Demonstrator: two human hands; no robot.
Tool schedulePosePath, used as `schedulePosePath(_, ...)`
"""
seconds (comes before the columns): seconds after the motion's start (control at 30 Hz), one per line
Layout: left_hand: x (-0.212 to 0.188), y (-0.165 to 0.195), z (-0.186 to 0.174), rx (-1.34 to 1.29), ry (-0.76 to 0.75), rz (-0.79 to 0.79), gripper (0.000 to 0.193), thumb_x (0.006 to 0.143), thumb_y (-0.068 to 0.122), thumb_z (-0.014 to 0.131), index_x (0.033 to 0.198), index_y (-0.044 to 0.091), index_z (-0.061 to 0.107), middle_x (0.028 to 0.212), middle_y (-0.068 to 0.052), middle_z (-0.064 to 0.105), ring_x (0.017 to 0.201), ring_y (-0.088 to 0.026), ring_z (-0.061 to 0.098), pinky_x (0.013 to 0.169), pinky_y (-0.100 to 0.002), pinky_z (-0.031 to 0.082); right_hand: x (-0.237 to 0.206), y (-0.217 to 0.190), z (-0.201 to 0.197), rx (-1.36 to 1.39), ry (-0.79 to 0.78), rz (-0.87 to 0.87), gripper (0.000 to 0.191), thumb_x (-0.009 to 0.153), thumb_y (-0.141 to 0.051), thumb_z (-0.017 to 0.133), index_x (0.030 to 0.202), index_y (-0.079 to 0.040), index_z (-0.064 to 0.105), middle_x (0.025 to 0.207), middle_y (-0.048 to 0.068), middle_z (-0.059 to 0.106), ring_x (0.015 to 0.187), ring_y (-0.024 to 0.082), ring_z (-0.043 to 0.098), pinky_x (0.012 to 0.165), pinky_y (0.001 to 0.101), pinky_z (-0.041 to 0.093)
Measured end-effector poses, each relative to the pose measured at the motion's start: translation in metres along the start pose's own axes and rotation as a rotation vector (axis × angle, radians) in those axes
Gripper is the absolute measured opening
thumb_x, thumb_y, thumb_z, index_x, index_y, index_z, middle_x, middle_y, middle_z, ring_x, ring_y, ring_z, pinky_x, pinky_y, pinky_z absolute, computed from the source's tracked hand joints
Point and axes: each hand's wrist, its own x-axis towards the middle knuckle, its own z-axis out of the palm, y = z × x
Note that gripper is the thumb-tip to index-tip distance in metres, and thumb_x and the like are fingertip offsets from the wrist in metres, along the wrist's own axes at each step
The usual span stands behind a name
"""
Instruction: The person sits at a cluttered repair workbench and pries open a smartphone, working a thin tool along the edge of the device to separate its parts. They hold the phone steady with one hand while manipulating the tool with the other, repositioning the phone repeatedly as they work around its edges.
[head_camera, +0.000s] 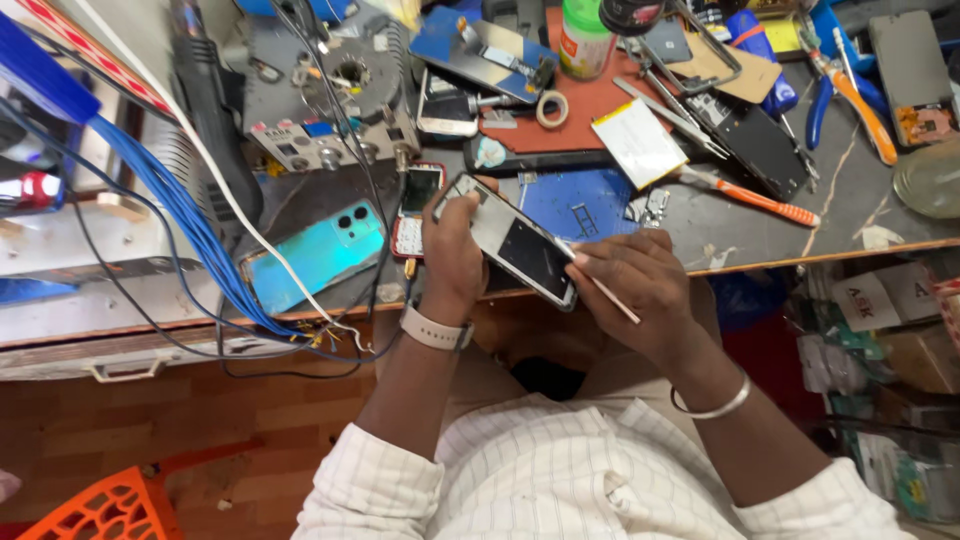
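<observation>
A person seated at a crowded repair bench (760, 235) holds an opened smartphone (515, 245) over the bench's front edge, tilted with its dark inner face turned up toward the head camera. The left hand (452, 255), a pale watch at its wrist, is clamped around the phone's upper end, fingers curled over the far edge and thumb on the near side, which steadies the handset in the air rather than flat on the cluttered top. The right hand (635, 280), with a metal bangle lower on the arm, is closed in a pinch on a thin pale stick-like tool (612, 298), its tip brought to the phone's lower right edge, seemingly where the casing seam runs; whether the tip is actually in the seam cannot be made out. Just left of the hands, a turquoise phone back cover (315, 255) lies camera cut-outs up, beside a small red keypad phone (415, 205). Behind the handset a blue work mat (580, 200) carries small loose parts, kept within reach, and a flat white battery pack (638, 140) rests on a reddish mat beyond it. An orange-handled screwdriver (755, 198) and orange-and-blue pliers (850, 100) lie to the right, a roll of tape (551, 108) sits farther back, and a bundle of blue wires (180, 215) drapes across the bench's left side.
</observation>
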Motion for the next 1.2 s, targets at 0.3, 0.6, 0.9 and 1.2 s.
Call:
schedulePosePath(0.3,-0.004,-0.013,-0.005,0.71,-0.023,0.496,0.018,0.104,0.001,0.048,0.103,-0.004,0.065,0.103,-0.01,0.074,0.093,-0.019,0.069,0.107,-0.041,0.049,-0.022,0.004,-0.013,-0.047,-0.031,0.045,0.015,0.084,0.0,0.082,0.095,-0.003,0.073,0.099,0.012,0.077,0.088,0.025,0.073,0.083,0.0348,0.048)
schedulePosePath(0.6,-0.004,-0.005,-0.001,0.463,-0.046,0.354,0.026,0.104,0.005,0.044,0.107,-0.007,0.067,0.107,-0.015,0.07,0.09,-0.019,0.067,0.089,-0.033,0.057,-0.022,0.005,-0.013,-0.016,0.009,0.061,0.015,0.084,0.001,0.082,0.094,-0.003,0.073,0.098,0.01,0.076,0.088,0.023,0.073,0.082,0.0334,0.048)
schedulePosePath(0.9,0.001,0.0,0.003,-0.285,0.026,-0.153,0.029,0.099,0.013,0.047,0.107,-0.006,0.068,0.094,-0.012,0.07,0.08,-0.018,0.065,0.076,-0.031,0.056,-0.017,0.004,-0.012,-0.047,0.018,0.017,0.014,0.084,-0.001,0.082,0.094,-0.003,0.073,0.099,0.011,0.077,0.087,0.023,0.073,0.082,0.0339,0.048)
schedulePosePath(1.2,0.0,0.0,0.001,-0.356,0.018,-0.189,0.029,0.098,0.011,0.044,0.106,-0.005,0.067,0.094,-0.012,0.07,0.081,-0.018,0.066,0.077,-0.031,0.056,-0.012,0.0,-0.013,0.017,0.012,0.051,0.015,0.084,-0.001,0.082,0.095,-0.005,0.072,0.098,0.01,0.076,0.086,0.023,0.074,0.08,0.0333,0.048)
